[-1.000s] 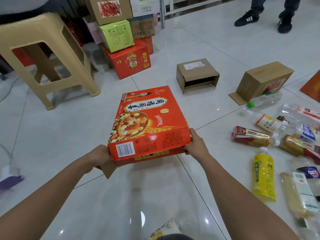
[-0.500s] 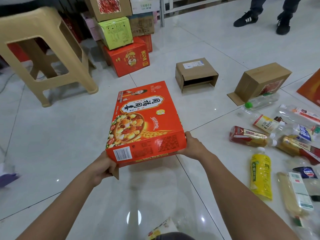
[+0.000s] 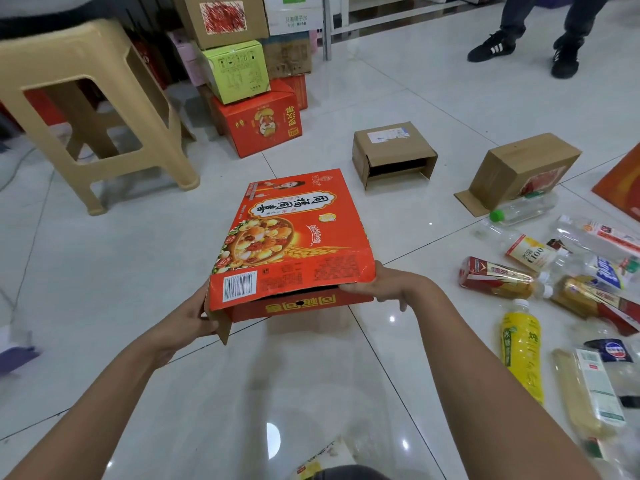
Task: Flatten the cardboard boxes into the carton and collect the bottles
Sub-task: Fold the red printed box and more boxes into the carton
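floor [image 3: 104, 289]: bottles [image 3: 519, 344] lie scattered right, not yet gathered | red box [image 3: 294, 237] up over the tiles, near end gaping, flattening step | left hand [image 3: 192, 315] curled on corner flap, right hand [image 3: 377, 284] clamping lid edge | next, likely: press it flat

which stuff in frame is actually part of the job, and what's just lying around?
Job:
- red box, held at its near end by left hand and right hand
- two brown boxes on the floor
- bottles lying on the floor at right

Lying about:
- plastic stool
- stacked boxes at back
- a bystander's shoes
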A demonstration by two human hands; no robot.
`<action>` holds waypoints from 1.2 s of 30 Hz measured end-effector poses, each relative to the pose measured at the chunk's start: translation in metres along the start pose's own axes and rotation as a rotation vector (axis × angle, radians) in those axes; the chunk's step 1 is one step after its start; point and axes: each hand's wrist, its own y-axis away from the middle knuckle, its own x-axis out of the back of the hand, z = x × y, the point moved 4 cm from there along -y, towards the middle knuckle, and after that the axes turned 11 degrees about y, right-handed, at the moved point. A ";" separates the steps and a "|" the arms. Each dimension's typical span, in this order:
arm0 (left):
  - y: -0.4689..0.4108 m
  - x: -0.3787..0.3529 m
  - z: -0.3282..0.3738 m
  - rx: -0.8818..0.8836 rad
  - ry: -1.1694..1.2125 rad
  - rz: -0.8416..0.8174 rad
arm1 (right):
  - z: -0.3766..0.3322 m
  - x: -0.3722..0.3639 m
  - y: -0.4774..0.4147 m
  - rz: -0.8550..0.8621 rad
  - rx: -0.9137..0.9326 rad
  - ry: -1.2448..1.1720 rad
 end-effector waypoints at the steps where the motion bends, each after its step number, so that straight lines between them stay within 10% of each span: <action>1: 0.000 0.000 0.000 -0.007 0.005 0.013 | -0.002 0.003 0.001 0.003 0.014 0.019; 13: -0.003 -0.011 0.005 -0.050 0.277 0.699 | -0.028 -0.001 0.004 0.133 0.108 -0.072; 24: -0.045 -0.095 0.021 0.113 1.212 0.368 | -0.040 -0.072 0.004 -0.010 0.002 -0.417; 32: -0.037 -0.113 -0.034 0.081 1.030 0.522 | -0.007 -0.068 -0.002 0.263 0.001 -0.722; 36: -0.004 -0.107 -0.036 -0.053 0.789 0.565 | -0.020 -0.052 -0.010 0.531 0.126 -0.278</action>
